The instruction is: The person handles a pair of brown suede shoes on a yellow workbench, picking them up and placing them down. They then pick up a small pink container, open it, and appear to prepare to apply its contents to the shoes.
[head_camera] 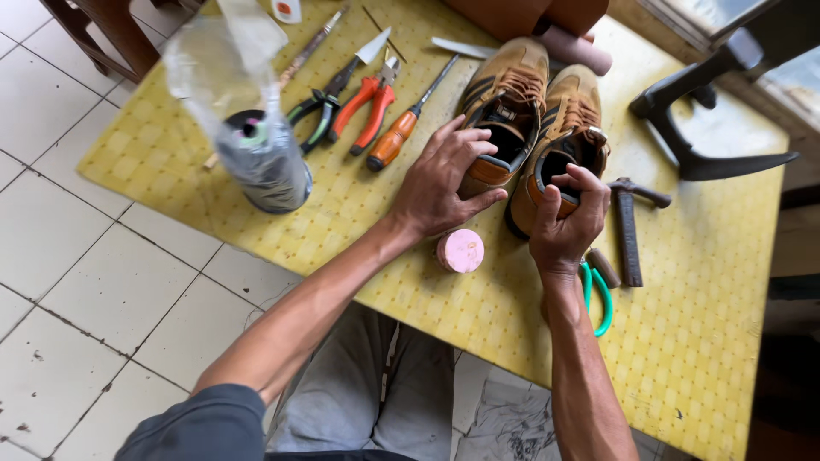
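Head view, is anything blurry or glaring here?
Head view: the clear plastic bag at upper left is soft and smeared; the two tan suede shoes and both hands, left and right, are sharp; daylight is even, shadows soft.

Head view, steeply down, close
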